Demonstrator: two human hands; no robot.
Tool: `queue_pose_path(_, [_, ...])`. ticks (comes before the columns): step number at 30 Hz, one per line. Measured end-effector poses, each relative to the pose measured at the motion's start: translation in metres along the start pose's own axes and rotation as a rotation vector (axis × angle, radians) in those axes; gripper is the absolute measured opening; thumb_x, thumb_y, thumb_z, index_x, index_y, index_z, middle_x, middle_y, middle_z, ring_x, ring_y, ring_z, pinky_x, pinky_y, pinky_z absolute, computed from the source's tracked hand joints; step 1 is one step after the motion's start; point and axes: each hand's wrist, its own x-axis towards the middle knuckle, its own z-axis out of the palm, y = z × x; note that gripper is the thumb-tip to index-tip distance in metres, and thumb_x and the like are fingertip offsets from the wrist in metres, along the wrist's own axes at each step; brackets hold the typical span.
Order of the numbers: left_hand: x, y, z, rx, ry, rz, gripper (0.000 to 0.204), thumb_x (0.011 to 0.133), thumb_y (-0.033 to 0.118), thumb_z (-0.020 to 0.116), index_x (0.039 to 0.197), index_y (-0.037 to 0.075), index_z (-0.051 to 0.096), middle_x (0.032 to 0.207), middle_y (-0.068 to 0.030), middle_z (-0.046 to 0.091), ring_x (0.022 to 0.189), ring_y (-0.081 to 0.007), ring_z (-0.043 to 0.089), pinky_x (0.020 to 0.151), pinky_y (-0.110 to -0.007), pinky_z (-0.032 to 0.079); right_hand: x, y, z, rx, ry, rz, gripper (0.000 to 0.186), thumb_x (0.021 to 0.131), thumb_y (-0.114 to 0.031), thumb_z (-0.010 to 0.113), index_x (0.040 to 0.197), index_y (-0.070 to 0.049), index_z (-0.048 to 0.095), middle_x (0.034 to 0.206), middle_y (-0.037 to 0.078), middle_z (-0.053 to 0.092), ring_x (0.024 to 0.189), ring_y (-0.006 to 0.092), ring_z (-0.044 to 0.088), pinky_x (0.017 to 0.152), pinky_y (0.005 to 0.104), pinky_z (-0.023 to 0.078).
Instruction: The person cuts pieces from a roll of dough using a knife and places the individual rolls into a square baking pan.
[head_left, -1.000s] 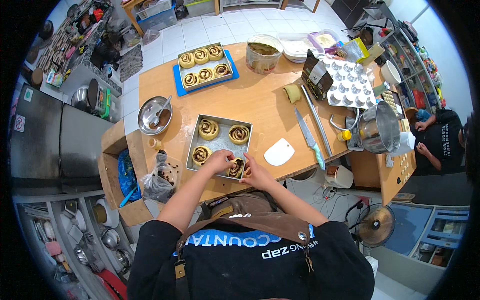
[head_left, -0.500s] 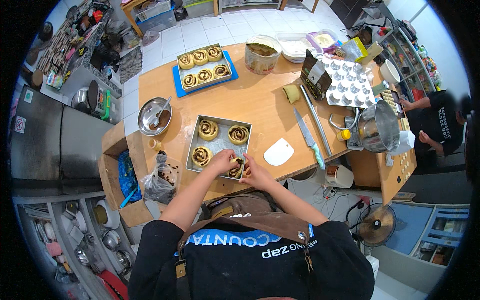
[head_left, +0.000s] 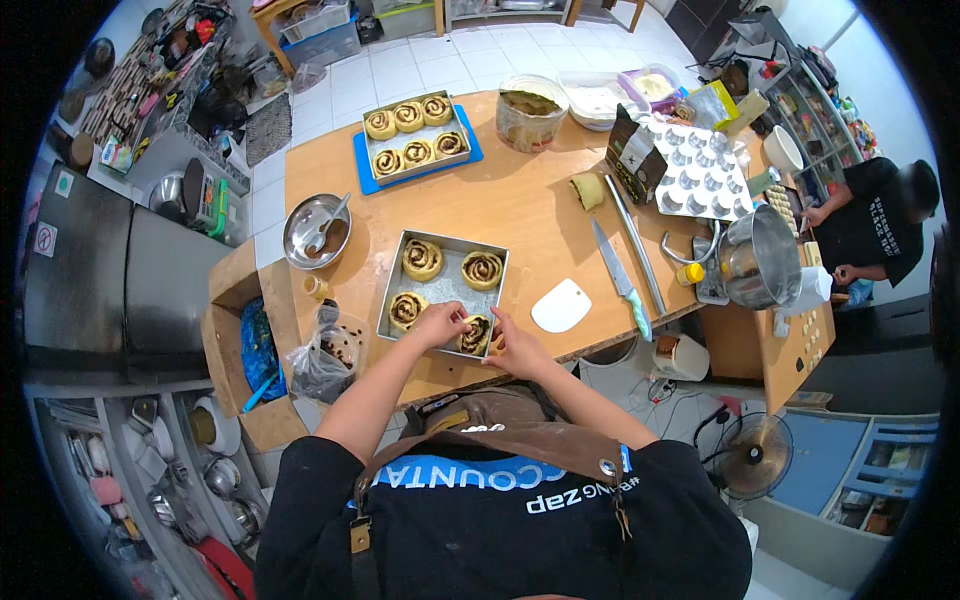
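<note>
A square metal baking pan (head_left: 383, 290) lies in front of me with spiral dough rolls in it, pale with a dark filling. Two rolls are at its far side and one (head_left: 407, 310) is at the near left. In the near right corner sits another swirl roll (head_left: 474, 336), cupped between my hands. My left hand (head_left: 438, 326) has its bent fingers on the roll's left side. My right hand (head_left: 522, 350) curls round its right side at the pan's corner; part of its fingers is hidden.
A second pan (head_left: 384, 175) of rolls stands on a blue board. Left are a steel bowl (head_left: 290, 240) with a spoon and a plastic bag (head_left: 318, 375). Right lie a white scraper (head_left: 562, 306), a knife (head_left: 612, 262), a leftover dough piece (head_left: 588, 191) and a mixer bowl (head_left: 762, 258). Another person works far right.
My fingers have shifted slightly around the near right roll, so more of its swirl shows. The view has moved a little. The other person has leaned further into view.
</note>
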Motion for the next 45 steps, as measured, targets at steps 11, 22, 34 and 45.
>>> queue_pose_path(11, [-0.012, 0.003, -0.014, 0.029, 0.035, 0.093, 0.054, 0.073, 0.021, 0.076, 0.123, 0.011, 0.057, 0.105, -0.0128, 0.061, 0.081, -0.0187, 0.065, 0.075, -0.031, 0.053, 0.007, -0.032, -0.027, -0.437, 0.177, -0.287, 0.051, 0.073, -0.028, 0.073, 0.116, -0.007, 0.055, 0.105, 0.011, 0.058, 0.105, 0.0269, 0.055, 0.092, 0.0423, 0.041])
queue_pose_path(22, [-0.001, 0.007, -0.012, 0.195, -0.329, 0.008, 0.080, 0.066, 0.037, 0.081, 0.128, 0.005, 0.042, 0.109, -0.0173, 0.063, 0.102, -0.0338, 0.060, 0.088, -0.041, 0.048, 0.054, -0.068, -0.006, -0.891, -0.324, 0.054, 0.048, 0.076, -0.025, 0.070, 0.118, -0.009, 0.055, 0.111, 0.010, 0.063, 0.108, 0.0262, 0.060, 0.100, 0.0629, 0.030])
queue_pose_path(34, [-0.006, 0.003, -0.010, 0.086, -0.266, -0.012, 0.071, 0.069, 0.046, 0.078, 0.120, 0.003, 0.052, 0.103, -0.0159, 0.065, 0.098, -0.0315, 0.062, 0.086, -0.040, 0.048, 0.053, -0.041, 0.004, -0.862, -0.205, -0.023, 0.045, 0.078, -0.033, 0.069, 0.117, -0.014, 0.056, 0.100, 0.008, 0.065, 0.099, 0.0248, 0.063, 0.096, 0.0621, 0.029])
queue_pose_path(45, [0.000, -0.010, 0.002, 0.019, -0.087, 0.159, 0.062, 0.065, 0.033, 0.083, 0.116, 0.011, 0.058, 0.103, -0.0134, 0.061, 0.097, -0.0277, 0.060, 0.086, -0.037, 0.048, 0.062, -0.050, -0.037, -0.694, -0.395, 0.023, 0.041, 0.077, -0.021, 0.068, 0.117, -0.016, 0.060, 0.115, 0.008, 0.062, 0.112, 0.0266, 0.057, 0.094, 0.0519, 0.039])
